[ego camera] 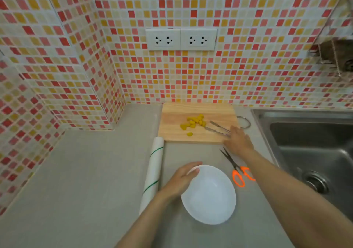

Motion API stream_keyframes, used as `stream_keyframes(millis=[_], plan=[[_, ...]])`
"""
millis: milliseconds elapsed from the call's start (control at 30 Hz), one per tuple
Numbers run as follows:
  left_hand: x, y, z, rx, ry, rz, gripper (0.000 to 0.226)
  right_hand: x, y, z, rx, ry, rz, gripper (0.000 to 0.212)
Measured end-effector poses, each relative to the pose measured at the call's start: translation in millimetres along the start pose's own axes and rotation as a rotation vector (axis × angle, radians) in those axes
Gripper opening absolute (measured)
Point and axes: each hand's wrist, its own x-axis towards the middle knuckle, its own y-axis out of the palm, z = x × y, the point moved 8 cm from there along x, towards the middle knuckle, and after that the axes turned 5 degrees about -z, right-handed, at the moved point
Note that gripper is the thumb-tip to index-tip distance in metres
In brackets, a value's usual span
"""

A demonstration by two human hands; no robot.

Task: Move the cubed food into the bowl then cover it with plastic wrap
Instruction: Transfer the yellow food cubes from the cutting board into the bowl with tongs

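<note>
Yellow food cubes [194, 123] lie in a loose pile on a wooden cutting board [177, 135] at the back of the counter. Metal tongs [217, 129] rest on the board, tips by the cubes, and my right hand [238, 141] lies over their handle end; whether the fingers have closed on them I cannot tell. An empty white bowl [210, 196] sits nearer to me, with my left hand [183, 179] gripping its far-left rim. A roll of plastic wrap [153, 171] lies left of the bowl.
Orange-handled scissors [236, 169] lie right of the bowl, under my right forearm. A steel sink [309, 148] fills the right side. A tiled wall with power sockets [181, 38] stands behind the board. Grey counter [86, 171] spreads to the left.
</note>
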Motion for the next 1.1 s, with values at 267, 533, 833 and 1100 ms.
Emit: stream_keyframes(millis=[267,533,833,1100], plan=[[12.9,-4.5,8.5,-0.193,-0.092,-0.120,0.028,26.8,-6.2,6.8,0.011,-0.064,-0.085,0.041],[37.8,-28.9,-0.3,-0.287,-0.119,-0.244,0.027,44.9,6.7,30.0,0.178,-0.190,-0.114,0.037],[53.8,-47.3,-2.7,-0.296,-0.113,-0.278,0.030,52.5,7.2,33.2,0.318,-0.168,-0.179,0.024],[61.5,-50.8,0.8,-0.376,-0.100,-0.297,0.028,-14.7,-41.0,48.0,0.516,-0.394,-0.295,0.025]])
